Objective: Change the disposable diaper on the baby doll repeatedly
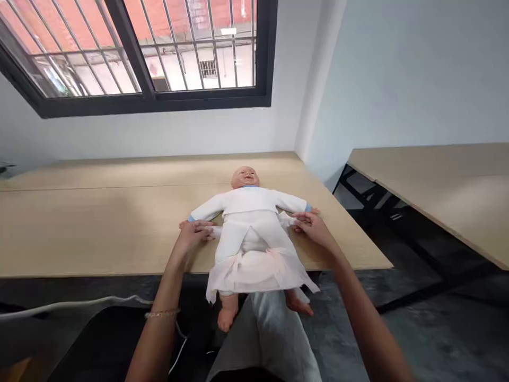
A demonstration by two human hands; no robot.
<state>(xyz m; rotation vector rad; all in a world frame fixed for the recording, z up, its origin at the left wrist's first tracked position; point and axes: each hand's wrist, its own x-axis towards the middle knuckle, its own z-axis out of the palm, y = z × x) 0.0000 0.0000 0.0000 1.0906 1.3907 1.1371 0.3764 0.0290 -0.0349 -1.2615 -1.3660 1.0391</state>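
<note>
A baby doll [249, 201] in white clothes with blue cuffs lies on its back on the wooden table [159, 201], head toward the wall. Its lower legs hang over the front edge. An open diaper [258, 269] is spread across its thighs, between the legs of the white pants. At the doll's left side in the view, my left hand [194, 233] pinches a white tab that comes from under its waist. On the opposite side my right hand [312, 228] has its fingers closed on another white tab, near the doll's cuff.
Behind the table is a white wall with a barred window [151, 101]. A second wooden table [445, 185] with black legs stands at the right. Below the front edge are my legs [270, 334], a dark seat and a white cable [79, 303].
</note>
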